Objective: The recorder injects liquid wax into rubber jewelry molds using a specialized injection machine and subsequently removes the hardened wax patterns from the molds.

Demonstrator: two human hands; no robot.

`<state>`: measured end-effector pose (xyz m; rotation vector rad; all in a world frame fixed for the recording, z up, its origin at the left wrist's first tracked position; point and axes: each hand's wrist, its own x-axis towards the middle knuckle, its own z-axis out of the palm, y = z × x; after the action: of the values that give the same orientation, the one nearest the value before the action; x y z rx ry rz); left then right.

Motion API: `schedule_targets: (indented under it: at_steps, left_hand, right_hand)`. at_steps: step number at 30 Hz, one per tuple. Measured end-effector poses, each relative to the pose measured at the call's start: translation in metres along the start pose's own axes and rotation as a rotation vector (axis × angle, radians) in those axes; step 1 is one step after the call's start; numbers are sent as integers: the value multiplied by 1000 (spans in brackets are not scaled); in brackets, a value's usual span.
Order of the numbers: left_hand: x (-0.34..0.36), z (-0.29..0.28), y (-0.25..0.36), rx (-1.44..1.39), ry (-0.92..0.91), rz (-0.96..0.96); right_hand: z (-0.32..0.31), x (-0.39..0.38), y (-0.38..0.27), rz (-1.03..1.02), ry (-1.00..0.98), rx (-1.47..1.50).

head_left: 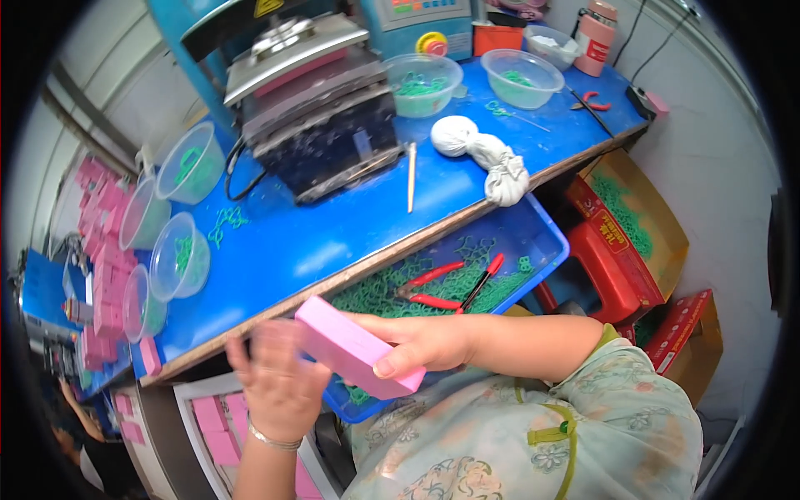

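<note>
My right hand (425, 342) grips a pink rectangular block (350, 342), holding it tilted over the near end of a blue tray (548, 223). My left hand (275, 379) is just left of the block, fingers apart and blurred by motion; I cannot tell whether it touches the block. Behind the block, the tray holds green rubbery loops (392, 283), red-handled pliers (425, 296) and a red-and-black tool (482, 282). Below left, more pink blocks (215, 442) lie in a white-rimmed container (190, 400).
A blue bench (308, 237) carries a press (325, 150), several tubs (179, 258), a stick (412, 175) and white cloth (504, 175). Stacked pink blocks (108, 275) stand left; boxes (683, 250) and a red stool (600, 275) are right. Another person (92, 467) is at far left.
</note>
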<state>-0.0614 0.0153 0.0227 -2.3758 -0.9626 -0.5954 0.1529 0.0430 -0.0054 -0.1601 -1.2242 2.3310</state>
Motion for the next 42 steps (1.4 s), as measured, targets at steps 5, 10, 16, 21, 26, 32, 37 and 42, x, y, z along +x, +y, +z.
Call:
schedule_targets:
  at_steps: [5, 10, 16, 21, 26, 32, 37, 42]
  left_hand:
    - [9, -8, 24, -1294, 11, -964]
    - [27, -16, 40, -2236, -162, -1162]
    - [20, -12, 31, -2080, -342, -1131]
    - [1, 1, 24, -1641, -247, -707]
    - [0, -2, 39, -1140, 113, -543]
    - [6, 5, 29, -568, 177, -129]
    - [12, 0, 32, -690, -17, -350]
    - [15, -11, 44, -2113, -94, -1036]
  right_hand:
    - [5, -4, -6, -177, 252, -202]
    - [3, 4, 7, -604, 416, -891]
    - [-10, 8, 17, -977, 314, -1468]
    - [-1, 3, 17, -714, 442, -1036]
    - [10, -8, -1, -225, 404, -309]
    - [24, -4, -4, -87, 70, -134]
    - [24, -6, -10, -428, 206, -918]
    - [16, -4, -5, -807, 381, -1338]
